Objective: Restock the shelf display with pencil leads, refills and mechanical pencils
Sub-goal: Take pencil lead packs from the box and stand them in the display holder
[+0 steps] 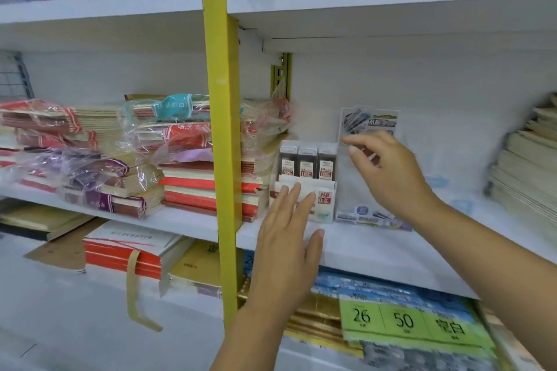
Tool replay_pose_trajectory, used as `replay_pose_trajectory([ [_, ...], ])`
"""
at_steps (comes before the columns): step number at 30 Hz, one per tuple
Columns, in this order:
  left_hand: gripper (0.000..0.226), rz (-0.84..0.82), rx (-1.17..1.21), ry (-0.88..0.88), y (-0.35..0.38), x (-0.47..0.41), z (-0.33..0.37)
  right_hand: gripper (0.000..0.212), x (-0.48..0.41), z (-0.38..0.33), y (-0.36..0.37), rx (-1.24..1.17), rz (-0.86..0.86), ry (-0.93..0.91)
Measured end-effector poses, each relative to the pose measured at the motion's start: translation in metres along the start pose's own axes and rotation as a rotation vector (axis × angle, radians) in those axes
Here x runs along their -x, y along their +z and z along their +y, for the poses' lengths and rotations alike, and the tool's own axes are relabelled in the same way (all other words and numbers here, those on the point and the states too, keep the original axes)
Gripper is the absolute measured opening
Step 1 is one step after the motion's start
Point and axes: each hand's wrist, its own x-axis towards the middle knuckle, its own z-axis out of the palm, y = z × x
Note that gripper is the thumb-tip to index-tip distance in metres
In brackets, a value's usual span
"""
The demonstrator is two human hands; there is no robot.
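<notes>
Left hand (286, 238): grip apart, fingers straight and flat against the front of the HB pencil-lead display box (324, 205). The box stands on the white shelf (376, 250) with three lead cases (306, 161) upright in it. Judged: thin card, light, apt to slide or tip, so take it low by both sides. Right hand (391, 172) is at the top edge of the clear pencil display stand (369, 123) just beside the box; cannot tell if its grip pinches the edge.

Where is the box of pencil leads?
In the head view, the pencil lead box stands on the middle shelf, right of the yellow post, behind the left hand.
</notes>
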Motion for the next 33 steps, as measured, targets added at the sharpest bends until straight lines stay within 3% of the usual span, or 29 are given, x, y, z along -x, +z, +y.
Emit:
replay_pose_trajectory([
  [4, 0.037, 0.071, 0.015, 0.039, -0.011, 0.041, 0.018, 0.017, 0.078, -0.02, -0.027, -0.286, -0.084, 0.07],
  [7, 0.031, -0.074, -0.004, 0.024, -0.005, 0.086, 0.016, 0.014, 0.148, -0.008, -0.023, -0.339, -0.261, 0.227],
  [12, 0.036, -0.45, 0.082, -0.406, 0.041, 0.208, -0.011, 0.012, 0.296, 0.042, 0.027, -0.231, -0.647, 0.585],
  [17, 0.052, -0.786, 0.11, -0.854, 0.081, 0.323, -0.038, 0.037, 0.414, 0.081, 0.083, -0.22, -0.907, 0.913],
  [23, 0.06, -0.943, 0.192, -1.036, 0.106, 0.367, -0.058, 0.067, 0.466, 0.112, 0.135, -0.149, -0.856, 1.021],
  [29, 0.042, -0.915, 0.298, -1.099, 0.113, 0.374, -0.065, 0.092, 0.478, 0.135, 0.18, 0.003, -0.853, 0.98],
  [33, 0.038, -0.87, 0.383, -1.103, 0.108, 0.374, -0.062, 0.096, 0.483, 0.145, 0.194, 0.172, -0.894, 0.948],
])
